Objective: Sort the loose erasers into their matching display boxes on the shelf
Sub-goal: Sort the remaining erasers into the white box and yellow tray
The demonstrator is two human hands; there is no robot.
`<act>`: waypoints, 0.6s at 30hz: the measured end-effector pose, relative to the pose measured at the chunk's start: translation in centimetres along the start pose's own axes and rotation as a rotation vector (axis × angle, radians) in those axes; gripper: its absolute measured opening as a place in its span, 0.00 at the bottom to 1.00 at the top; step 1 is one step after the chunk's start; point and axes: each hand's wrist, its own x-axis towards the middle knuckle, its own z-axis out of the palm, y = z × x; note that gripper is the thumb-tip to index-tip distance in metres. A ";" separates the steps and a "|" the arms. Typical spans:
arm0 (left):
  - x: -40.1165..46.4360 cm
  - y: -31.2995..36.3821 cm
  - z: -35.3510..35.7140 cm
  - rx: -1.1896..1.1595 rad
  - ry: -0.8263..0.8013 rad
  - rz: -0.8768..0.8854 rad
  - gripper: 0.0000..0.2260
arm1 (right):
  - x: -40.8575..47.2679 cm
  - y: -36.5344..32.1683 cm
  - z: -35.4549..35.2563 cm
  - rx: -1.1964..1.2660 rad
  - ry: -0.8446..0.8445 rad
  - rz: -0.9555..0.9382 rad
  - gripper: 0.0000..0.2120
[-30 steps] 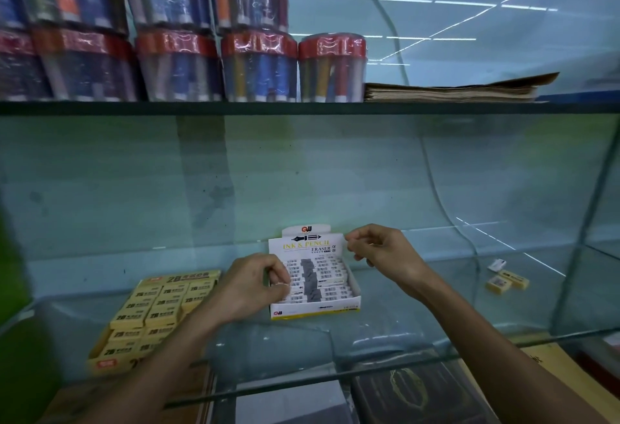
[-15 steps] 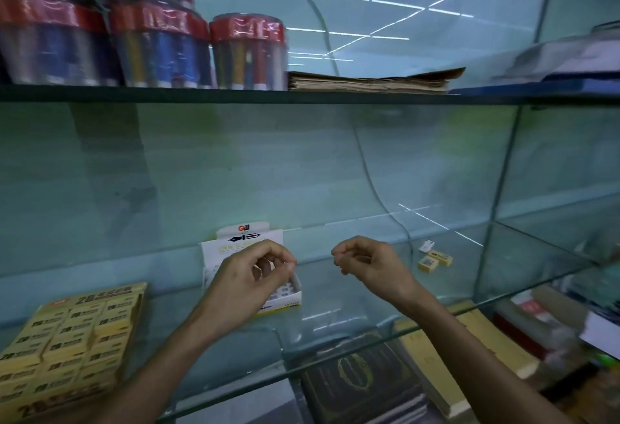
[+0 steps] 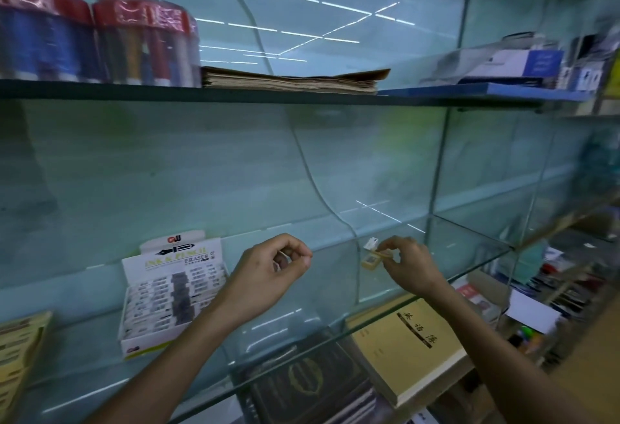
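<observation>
Yellow loose erasers (image 3: 370,261) at four o'clock now meet the right hand (image 3: 407,266), fingers pinching one; left hand (image 3: 271,272) hangs curled, seemingly empty, off the white eraser box (image 3: 167,292).

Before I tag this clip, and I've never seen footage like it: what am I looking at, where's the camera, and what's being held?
No machine here: a person's two bare arms, filmed by one wide camera worn on the head, looking forward and down at a glass shelf. On it stands a white eraser box, open and mostly full, and at far left a yellow box, partly out of frame. The right hand pinches a yellow eraser; another yellow eraser and a white eraser lie beside it. The left hand is curled in mid-air; whether it holds anything is unclear. Pen tubs and papers sit on the shelf above.
</observation>
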 end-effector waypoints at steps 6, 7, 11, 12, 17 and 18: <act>1.7 0.1 1.8 0.006 -0.034 -0.012 0.03 | 0.7 0.6 -0.3 -0.025 -0.029 -0.049 0.08; 1.8 0.0 2.0 0.007 -0.039 -0.016 0.03 | 0.8 0.6 -0.3 -0.023 -0.028 -0.052 0.07; 1.9 -0.1 2.3 0.013 -0.040 -0.018 0.03 | 1.2 0.7 -0.1 0.002 -0.026 -0.043 0.06; 1.9 -0.1 2.2 0.014 -0.037 -0.019 0.03 | 1.1 0.7 -0.2 0.017 -0.006 -0.039 0.06; 1.5 -0.3 1.4 0.022 -0.004 -0.038 0.03 | -0.3 -1.8 -0.9 0.132 0.167 -0.193 0.08; 1.4 -0.4 1.2 0.020 0.004 -0.052 0.03 | -0.8 -2.7 -1.0 0.187 0.173 -0.232 0.08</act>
